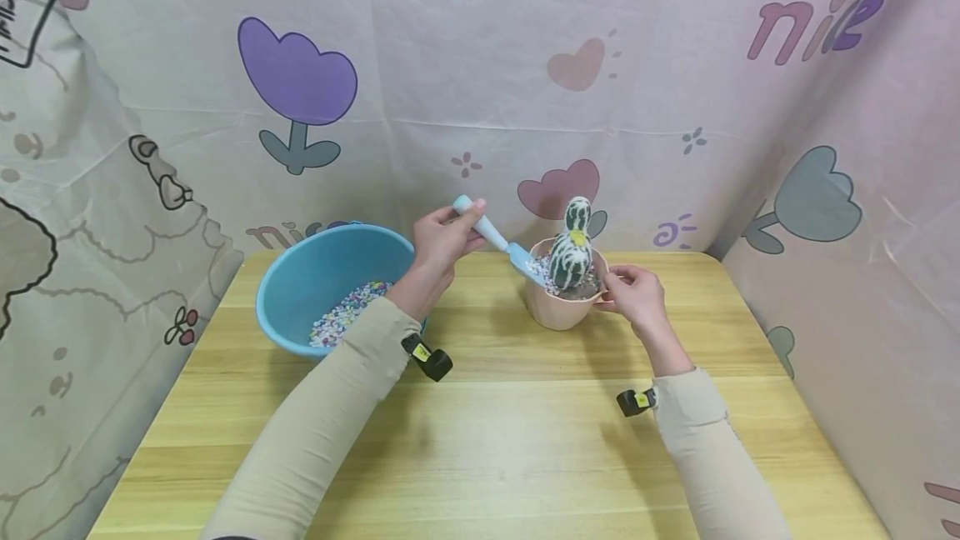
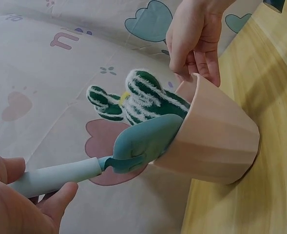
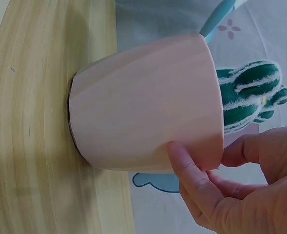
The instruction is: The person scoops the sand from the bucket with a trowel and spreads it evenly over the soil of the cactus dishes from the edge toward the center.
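My left hand [image 1: 441, 244] grips the pale handle of a small blue trowel [image 2: 148, 139]. The trowel's blade tips over the left rim of a pink flowerpot [image 3: 148, 105], beside a green-and-white artificial cactus [image 1: 572, 261] with a yellow spot. Colourful pebbles [image 1: 542, 271] lie at the cactus's left; brown filling [image 1: 588, 287] shows at its right. With thumb outside-to-inside across the rim, my right hand [image 1: 636, 294] pinches the pot's right edge, its fingers [image 3: 194, 178] against the outer wall. The pot stands upright on the wooden table.
A blue basin [image 1: 288, 298] with many colourful pebbles [image 1: 348, 315] inside stands at the left, partly behind my left forearm. A printed cloth [image 1: 450, 40] hangs close behind the wooden table [image 1: 510, 440] and along its sides.
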Action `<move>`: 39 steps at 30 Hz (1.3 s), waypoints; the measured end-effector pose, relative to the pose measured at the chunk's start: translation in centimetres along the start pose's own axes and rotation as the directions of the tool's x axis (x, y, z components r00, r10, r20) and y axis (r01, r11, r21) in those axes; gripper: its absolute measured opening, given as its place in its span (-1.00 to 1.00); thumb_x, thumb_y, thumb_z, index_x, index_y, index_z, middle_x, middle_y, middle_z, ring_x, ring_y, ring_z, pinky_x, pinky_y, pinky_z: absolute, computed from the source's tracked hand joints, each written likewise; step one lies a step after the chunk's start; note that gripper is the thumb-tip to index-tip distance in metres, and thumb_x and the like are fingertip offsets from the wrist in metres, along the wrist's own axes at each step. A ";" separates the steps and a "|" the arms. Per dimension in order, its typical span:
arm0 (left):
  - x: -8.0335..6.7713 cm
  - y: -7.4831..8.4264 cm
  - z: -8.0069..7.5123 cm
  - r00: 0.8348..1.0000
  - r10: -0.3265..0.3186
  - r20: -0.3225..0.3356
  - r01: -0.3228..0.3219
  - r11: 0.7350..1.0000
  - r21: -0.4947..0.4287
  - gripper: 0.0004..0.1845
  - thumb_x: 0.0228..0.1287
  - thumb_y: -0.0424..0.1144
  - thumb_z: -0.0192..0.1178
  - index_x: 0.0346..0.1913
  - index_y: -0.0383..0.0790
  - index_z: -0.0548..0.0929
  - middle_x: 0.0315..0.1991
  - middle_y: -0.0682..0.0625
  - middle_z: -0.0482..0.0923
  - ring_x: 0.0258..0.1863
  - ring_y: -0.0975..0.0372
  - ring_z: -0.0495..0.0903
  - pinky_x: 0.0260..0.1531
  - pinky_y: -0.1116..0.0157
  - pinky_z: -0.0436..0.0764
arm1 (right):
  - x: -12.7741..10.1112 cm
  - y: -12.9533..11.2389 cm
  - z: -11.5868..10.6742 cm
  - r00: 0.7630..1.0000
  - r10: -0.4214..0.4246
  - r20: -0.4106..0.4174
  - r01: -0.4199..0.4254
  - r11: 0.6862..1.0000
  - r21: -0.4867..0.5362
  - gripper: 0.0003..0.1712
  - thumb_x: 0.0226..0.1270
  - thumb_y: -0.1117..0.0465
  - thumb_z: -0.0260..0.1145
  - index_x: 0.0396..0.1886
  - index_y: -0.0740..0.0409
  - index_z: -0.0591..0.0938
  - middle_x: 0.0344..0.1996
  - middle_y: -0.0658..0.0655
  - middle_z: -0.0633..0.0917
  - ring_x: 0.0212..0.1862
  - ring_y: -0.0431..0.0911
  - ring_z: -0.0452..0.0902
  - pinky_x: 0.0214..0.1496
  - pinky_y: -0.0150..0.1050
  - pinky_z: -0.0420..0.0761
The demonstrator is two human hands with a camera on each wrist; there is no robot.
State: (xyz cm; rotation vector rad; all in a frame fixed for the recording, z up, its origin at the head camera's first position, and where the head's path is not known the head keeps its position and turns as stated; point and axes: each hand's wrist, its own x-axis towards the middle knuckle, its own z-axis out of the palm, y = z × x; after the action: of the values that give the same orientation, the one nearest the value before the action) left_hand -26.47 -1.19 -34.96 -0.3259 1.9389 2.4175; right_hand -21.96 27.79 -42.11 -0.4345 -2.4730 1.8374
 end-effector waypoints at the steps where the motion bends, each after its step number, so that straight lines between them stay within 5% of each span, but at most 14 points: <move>1: 0.0 0.0 0.0 1.000 0.001 0.000 -0.001 1.000 -0.001 -0.54 0.35 -0.09 0.49 0.19 -0.30 0.75 0.04 -0.29 0.76 -0.08 0.04 0.86 -0.12 0.29 0.87 | 0.0 0.0 0.0 1.000 0.000 0.001 0.000 1.000 0.000 -0.48 0.47 0.35 0.09 0.34 0.56 0.50 -0.12 0.38 0.68 -0.35 -0.19 0.68 -0.05 -0.13 0.88; 18: -0.1 0.3 0.3 1.000 0.022 0.009 -0.022 1.000 -0.008 -0.53 0.24 -0.09 0.57 0.10 -0.30 0.78 -0.08 -0.24 0.82 -0.22 0.14 0.87 -0.12 0.26 0.88 | -0.3 -0.5 0.2 1.000 0.012 0.004 -0.012 1.000 0.018 -0.47 0.52 0.31 0.14 0.36 0.57 0.48 -0.09 0.37 0.68 -0.38 -0.22 0.70 -0.04 -0.12 0.88; 28: 0.1 0.5 0.4 0.998 0.044 0.036 -0.044 0.999 0.003 -0.51 0.20 -0.06 0.59 0.10 -0.26 0.79 -0.02 -0.24 0.81 -0.09 0.05 0.86 -0.09 0.23 0.88 | -0.3 -0.4 0.2 1.000 0.018 0.018 -0.018 1.000 0.001 -0.43 0.57 0.23 0.19 0.39 0.55 0.44 0.18 0.56 0.61 -0.39 -0.24 0.72 -0.06 -0.19 0.88; 33: 0.0 0.6 0.4 0.997 0.064 0.043 -0.063 0.998 -0.020 -0.54 0.22 -0.08 0.58 0.11 -0.24 0.80 -0.02 -0.19 0.82 -0.16 0.12 0.87 0.00 0.18 0.86 | -0.3 -0.4 0.1 1.000 0.005 0.012 -0.005 1.000 -0.003 -0.44 0.58 0.20 0.22 0.36 0.56 0.47 0.03 0.51 0.68 -0.42 -0.26 0.71 -0.10 -0.22 0.88; 39: 0.1 0.9 -0.2 0.995 0.094 0.037 -0.091 0.993 -0.070 -0.55 0.31 -0.14 0.52 0.15 -0.34 0.76 -0.26 -0.03 0.78 -0.35 0.28 0.82 -0.03 0.20 0.86 | -0.3 -0.2 -0.2 1.000 -0.009 0.026 0.009 1.000 0.001 -0.48 0.57 0.26 0.22 0.33 0.57 0.49 -0.03 0.48 0.69 -0.40 -0.24 0.72 -0.11 -0.25 0.88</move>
State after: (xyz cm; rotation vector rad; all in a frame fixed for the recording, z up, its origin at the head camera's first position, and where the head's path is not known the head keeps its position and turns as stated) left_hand -26.66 -1.55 -34.16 -0.1917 1.9001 2.5310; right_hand -21.69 27.84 -41.83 -0.4011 -2.4864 1.8526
